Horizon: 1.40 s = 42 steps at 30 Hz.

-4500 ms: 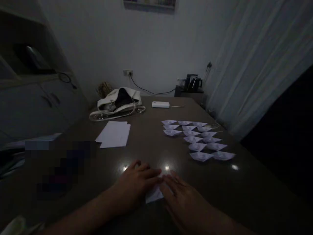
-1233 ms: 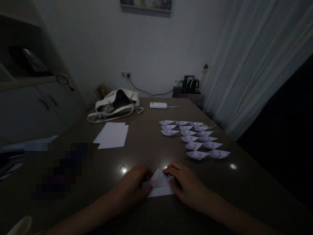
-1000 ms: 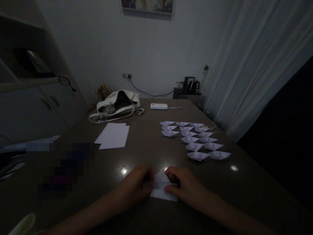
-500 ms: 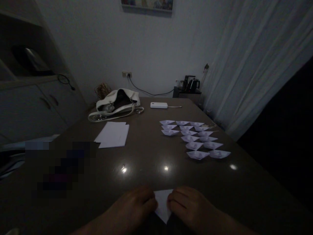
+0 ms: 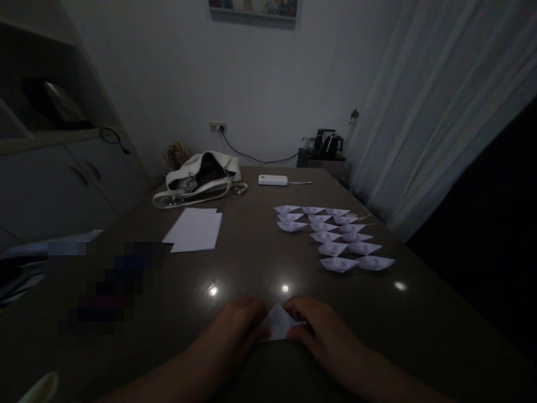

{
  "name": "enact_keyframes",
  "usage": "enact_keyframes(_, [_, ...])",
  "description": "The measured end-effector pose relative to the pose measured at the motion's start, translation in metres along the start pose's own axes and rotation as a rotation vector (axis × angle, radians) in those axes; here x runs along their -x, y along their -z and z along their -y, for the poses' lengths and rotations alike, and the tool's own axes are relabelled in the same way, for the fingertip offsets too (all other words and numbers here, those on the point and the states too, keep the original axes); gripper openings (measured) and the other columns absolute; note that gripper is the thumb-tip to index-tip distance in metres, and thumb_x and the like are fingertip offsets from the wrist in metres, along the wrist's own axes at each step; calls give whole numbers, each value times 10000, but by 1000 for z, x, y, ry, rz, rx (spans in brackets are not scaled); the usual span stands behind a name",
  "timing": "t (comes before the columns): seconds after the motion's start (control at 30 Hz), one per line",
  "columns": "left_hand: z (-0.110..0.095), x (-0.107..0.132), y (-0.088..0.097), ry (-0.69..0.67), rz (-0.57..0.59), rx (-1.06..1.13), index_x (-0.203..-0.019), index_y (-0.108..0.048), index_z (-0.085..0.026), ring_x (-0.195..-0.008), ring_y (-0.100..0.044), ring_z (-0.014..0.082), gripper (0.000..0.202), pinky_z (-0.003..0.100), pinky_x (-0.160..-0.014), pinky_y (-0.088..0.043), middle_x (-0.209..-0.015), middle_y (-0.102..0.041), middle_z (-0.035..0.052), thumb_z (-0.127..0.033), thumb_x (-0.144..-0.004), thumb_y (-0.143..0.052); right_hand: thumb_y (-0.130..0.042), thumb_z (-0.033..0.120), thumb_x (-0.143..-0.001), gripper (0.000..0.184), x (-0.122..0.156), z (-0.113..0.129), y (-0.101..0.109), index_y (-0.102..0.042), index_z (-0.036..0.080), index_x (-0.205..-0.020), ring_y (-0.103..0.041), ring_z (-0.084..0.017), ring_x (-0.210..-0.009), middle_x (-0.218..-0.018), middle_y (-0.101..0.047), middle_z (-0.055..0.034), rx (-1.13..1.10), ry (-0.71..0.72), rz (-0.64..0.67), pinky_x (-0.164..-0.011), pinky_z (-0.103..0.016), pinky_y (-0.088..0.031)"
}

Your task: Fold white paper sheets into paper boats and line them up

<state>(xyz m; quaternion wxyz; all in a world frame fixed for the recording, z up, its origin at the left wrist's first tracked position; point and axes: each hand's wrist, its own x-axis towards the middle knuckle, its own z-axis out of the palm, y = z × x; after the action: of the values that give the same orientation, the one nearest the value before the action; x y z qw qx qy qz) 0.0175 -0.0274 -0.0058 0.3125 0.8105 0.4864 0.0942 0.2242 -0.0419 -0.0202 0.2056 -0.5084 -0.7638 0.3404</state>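
1. Left hand pinches the left corner of the paper; hold it steady.
2. The paper, a folded peak, sits low at the near edge of the table, between both hands; align edges evenly.
3. Right hand pinches the right corner; pull gently, avoiding tears.

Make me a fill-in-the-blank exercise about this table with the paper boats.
1. The left hand and right hand both pinch the folded paper, whose colour is ____.
2. The paper boats lie in rows on the person's ____ side of the table.
3. Of the loose sheets and the handbag, the one nearer the hands is the ____.
Missing words: white; right; loose sheets.
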Motion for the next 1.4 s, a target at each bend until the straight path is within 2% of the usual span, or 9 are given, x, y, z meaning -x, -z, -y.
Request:
enact_keyframes(0.1, [2, -1, 2, 6, -26, -9, -794, -583, -155, -772, -561, 173, 28, 254, -665, -399, -874, -589, 35, -129, -785, -581, -646, 38, -714, 351, -1, 1, 3, -538, 216, -997, -561, -159, -864, -938, -597, 4, -3, 6, -18, -723, -252, -399])
enact_keyframes(0.2, [4, -2, 1, -25, -75, -19, -898, -574, -162, -801, -533, 179, 158, 264, -683, -394, -902, -579, 33, -99, -758, -613, -672, 59, -703, 397, -4, 4, 8, -522, 248, -1018, -545, -165, -872, -984, -566, 7, 58, 28, -9, -728, -264, -385])
enact_keyframes(0.43, [6, 0, -1, -365, -12, -249, -812, -632, -201, -853, -518, 196, 109, 280, -688, -351, -894, -609, 17, -122, -868, -582, -697, 106, -715, 229, -8, 0, 16, -565, 221, -862, -526, -157, -830, -934, -542, 9, 119, 50, 36, -695, -260, -348])
enact_keyframes(0.7, [10, 20, 10, -539, -21, -450, -1136, -584, -200, -907, -545, 237, 273, 352, -764, -394, -1041, -610, 68, -140, -872, -547, -718, 106, -687, 221, -4, -12, 27, -569, 204, -817, -514, -140, -790, -853, -547, 27, 108, 7, 17, -666, -242, -336])
enact_keyframes(0.93, [6, 5, -6, -428, -37, -409, -806, -619, -145, -736, -596, 173, 83, 251, -635, -436, -825, -634, 37, -193, -873, -604, -677, 96, -708, 197, 0, -10, 22, -579, 205, -839, -531, -139, -761, -794, -579, 30, 92, -5, 20, -658, -242, -347])
enact_keyframes(1.13, [-2, 6, -10, -488, -50, -583, -1040, -601, -130, -706, -604, 201, 166, 274, -609, -482, -829, -645, 79, -117, -906, -504, -621, 186, -791, 61, 6, -9, 19, -559, 186, -794, -517, -124, -619, -670, -556, 28, -10, -53, -26, -552, -224, -351])
enact_keyframes(1.23, [0, 7, -13, -554, -113, -662, -1131, -573, -81, -730, -617, 230, 254, 315, -636, -510, -856, -665, 125, -89, -899, -470, -603, 260, -823, 143, 9, -6, 18, -532, 181, -727, -506, -120, -578, -627, -549, 24, -21, -32, -90, -526, -222, -344])
enact_keyframes(1.33, [2, 3, -8, -429, -190, -538, -1051, -618, -108, -698, -619, 204, 238, 280, -611, -496, -828, -669, 102, -67, -858, -484, -602, 330, -829, 258, 9, -3, 16, -538, 173, -634, -502, -124, -547, -574, -543, 16, 27, -32, -131, -514, -233, -326])
enact_keyframes(1.4, [-1, -1, 1, -287, -230, -355, -861, -653, -122, -638, -609, 172, 164, 240, -561, -459, -763, -654, 71, -73, -826, -501, -612, 337, -822, 261, 6, 1, 13, -578, 167, -627, -518, -131, -551, -574, -563, 8, 27, -18, -136, -519, -239, -330])
